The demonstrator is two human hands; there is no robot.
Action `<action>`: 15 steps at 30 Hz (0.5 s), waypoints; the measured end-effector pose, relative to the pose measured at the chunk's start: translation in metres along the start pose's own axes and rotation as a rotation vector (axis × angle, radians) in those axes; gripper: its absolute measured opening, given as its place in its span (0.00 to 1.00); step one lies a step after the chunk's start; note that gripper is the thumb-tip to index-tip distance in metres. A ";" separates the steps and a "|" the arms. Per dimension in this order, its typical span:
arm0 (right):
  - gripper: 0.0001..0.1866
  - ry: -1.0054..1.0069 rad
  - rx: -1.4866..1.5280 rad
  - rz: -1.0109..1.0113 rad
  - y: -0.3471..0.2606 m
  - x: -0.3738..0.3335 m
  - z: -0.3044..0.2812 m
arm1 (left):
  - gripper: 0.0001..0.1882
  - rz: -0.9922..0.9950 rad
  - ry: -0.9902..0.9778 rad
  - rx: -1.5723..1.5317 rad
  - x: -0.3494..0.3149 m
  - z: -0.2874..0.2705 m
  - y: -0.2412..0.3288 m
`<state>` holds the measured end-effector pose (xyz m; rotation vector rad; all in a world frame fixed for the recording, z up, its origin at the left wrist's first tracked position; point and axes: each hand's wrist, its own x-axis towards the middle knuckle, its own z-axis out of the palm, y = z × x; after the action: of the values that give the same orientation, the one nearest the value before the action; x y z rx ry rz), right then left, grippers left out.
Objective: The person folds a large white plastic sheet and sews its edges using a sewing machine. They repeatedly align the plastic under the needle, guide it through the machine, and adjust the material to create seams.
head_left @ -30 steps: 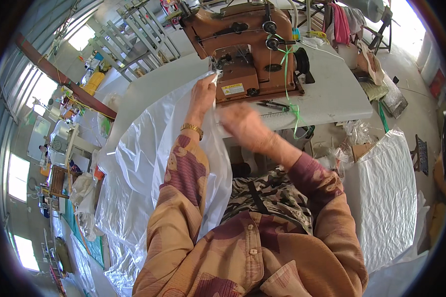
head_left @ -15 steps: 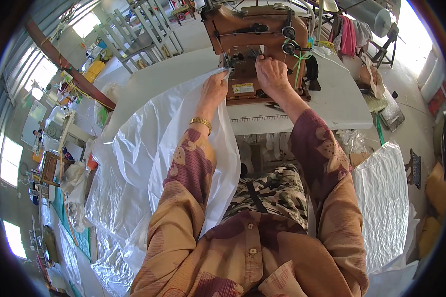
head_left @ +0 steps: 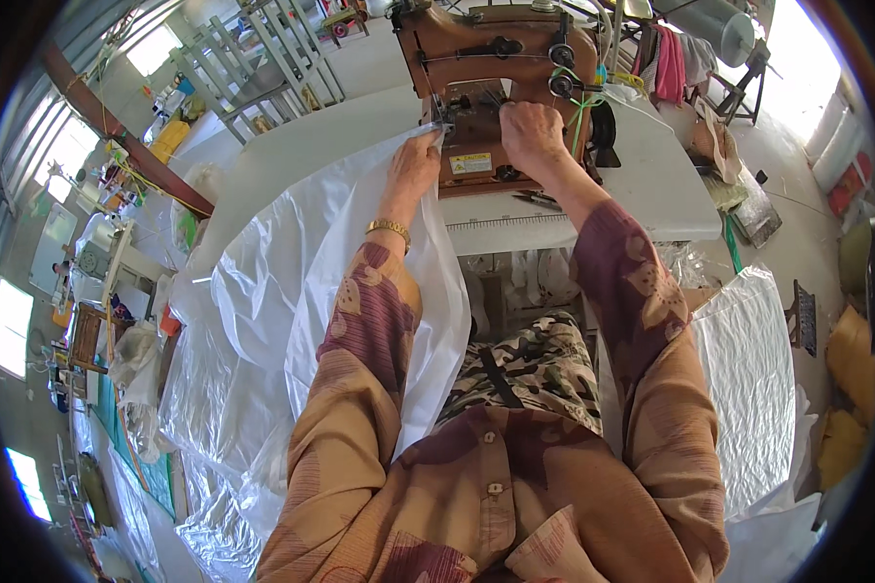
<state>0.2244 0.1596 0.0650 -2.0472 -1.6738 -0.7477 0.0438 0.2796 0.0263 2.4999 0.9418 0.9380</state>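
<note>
A brown sewing machine (head_left: 501, 58) stands on a pale table in front of me. My left hand (head_left: 413, 167), a gold watch on its wrist, pinches the edge of a white plastic sheet (head_left: 345, 209) just below the needle area. From there the sheet drapes left over the table and down beside my left arm. My right hand (head_left: 533, 136) is closed under the machine's arm, to the right of the needle. Its fingertips are turned away, so I cannot see what they hold. A green string (head_left: 582, 121) is tied near the machine's right end.
A ruler strip (head_left: 506, 220) runs along the front of the table (head_left: 642, 199). Small dark tools (head_left: 537, 200) lie by the machine base. More silvery sheeting (head_left: 747, 389) hangs at my right. Grey metal frames (head_left: 262, 78) stand behind the table on the left.
The whole view has shifted slightly, with the machine now a little higher and further left. Both hands stay close to the same spots by the machine, and the right fingers look more curled.
</note>
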 end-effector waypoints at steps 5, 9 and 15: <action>0.12 0.120 0.284 0.153 -0.011 -0.045 -0.026 | 0.20 -0.051 -0.019 -0.003 -0.002 0.003 0.001; 0.15 -0.107 0.447 0.311 -0.028 -0.079 -0.038 | 0.20 0.035 0.038 -0.034 0.003 0.010 -0.009; 0.17 -0.187 0.677 0.376 -0.025 -0.066 -0.012 | 0.21 0.031 0.019 -0.054 0.001 0.004 -0.007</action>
<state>0.1883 0.1069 0.0318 -1.8651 -1.3120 0.1341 0.0437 0.2851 0.0205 2.4712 0.8736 0.9856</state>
